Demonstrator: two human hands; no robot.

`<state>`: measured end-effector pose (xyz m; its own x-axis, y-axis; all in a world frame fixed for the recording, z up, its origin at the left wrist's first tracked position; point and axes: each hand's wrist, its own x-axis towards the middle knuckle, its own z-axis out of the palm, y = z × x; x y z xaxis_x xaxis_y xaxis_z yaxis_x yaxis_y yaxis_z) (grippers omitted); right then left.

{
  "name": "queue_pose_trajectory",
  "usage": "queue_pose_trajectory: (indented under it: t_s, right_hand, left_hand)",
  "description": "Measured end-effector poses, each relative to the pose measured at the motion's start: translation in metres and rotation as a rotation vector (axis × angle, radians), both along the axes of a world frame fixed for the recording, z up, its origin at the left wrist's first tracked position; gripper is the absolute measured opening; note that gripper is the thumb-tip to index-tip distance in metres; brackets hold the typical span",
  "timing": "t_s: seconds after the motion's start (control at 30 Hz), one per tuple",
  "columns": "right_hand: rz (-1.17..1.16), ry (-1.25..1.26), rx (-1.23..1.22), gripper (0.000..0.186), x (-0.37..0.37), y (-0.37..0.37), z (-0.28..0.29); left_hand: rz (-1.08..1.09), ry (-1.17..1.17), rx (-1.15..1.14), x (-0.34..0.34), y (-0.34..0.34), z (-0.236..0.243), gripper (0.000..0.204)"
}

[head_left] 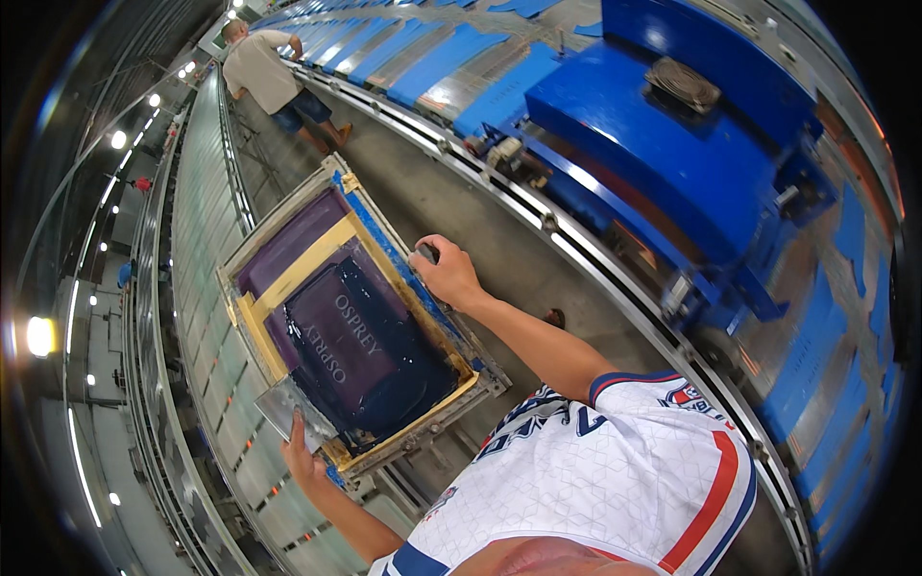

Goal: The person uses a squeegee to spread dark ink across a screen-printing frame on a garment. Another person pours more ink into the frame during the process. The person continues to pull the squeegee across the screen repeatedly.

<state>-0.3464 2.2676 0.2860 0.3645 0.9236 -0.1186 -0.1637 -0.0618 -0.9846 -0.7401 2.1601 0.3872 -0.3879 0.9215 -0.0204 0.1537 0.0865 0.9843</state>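
A screen-printing frame (493,376) with a worn rim lies tilted before me, across the gap between two long tables. Yellow and blue tape lines its inner edges, and wet dark-blue ink (413,370) pools on its mesh around a purple lettered patch (338,331). At the frame's near left corner my left hand (303,459) grips a flat metal scraper (279,405), thumb on top. My right hand (449,276) is closed by the frame's right side, around a small dark rounded thing (427,252) whose kind I cannot make out.
On the right, a large blue machine (653,144) stands over a railed table (576,254) laid with blue cloth pieces (807,355). A long pale table (197,206) runs along the left. Farther up the aisle a person (264,77) leans toward the right table.
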Motion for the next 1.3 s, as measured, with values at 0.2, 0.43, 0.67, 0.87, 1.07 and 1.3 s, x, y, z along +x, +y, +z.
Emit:
queue_pose_trajectory:
  t_s: [0.2,0.43,0.67,0.87,1.07,1.3]
  right_hand:
    - [-0.198,-0.157,0.17,0.041,-0.02,-0.025,0.006]
    - [-0.409,-0.162,0.283,0.044,-0.057,-0.057,-0.007]
    - [-0.815,-0.229,0.185,0.032,-0.134,-0.207,-0.079]
    - [-1.188,-0.385,-0.081,0.034,-0.218,-0.444,-0.141]
    - [-1.329,-0.425,-0.24,0.031,-0.366,-0.747,-0.246]
    - [-1.387,-0.413,-0.294,0.034,-0.279,-0.672,-0.32]
  left_hand:
    - [-0.183,-0.108,0.11,-0.025,0.022,-0.019,0.044]
    - [-0.375,-0.187,0.155,-0.062,0.064,-0.052,0.043]
    - [-0.882,-0.146,0.093,-0.095,0.062,-0.084,0.039]
    - [-1.255,-0.235,-0.035,-0.13,-0.06,-0.146,0.039]
    - [-1.324,-0.165,-0.24,-0.231,-0.323,-0.243,0.04]
    - [-1.377,-0.121,-0.23,-0.119,-0.244,-0.306,0.035]
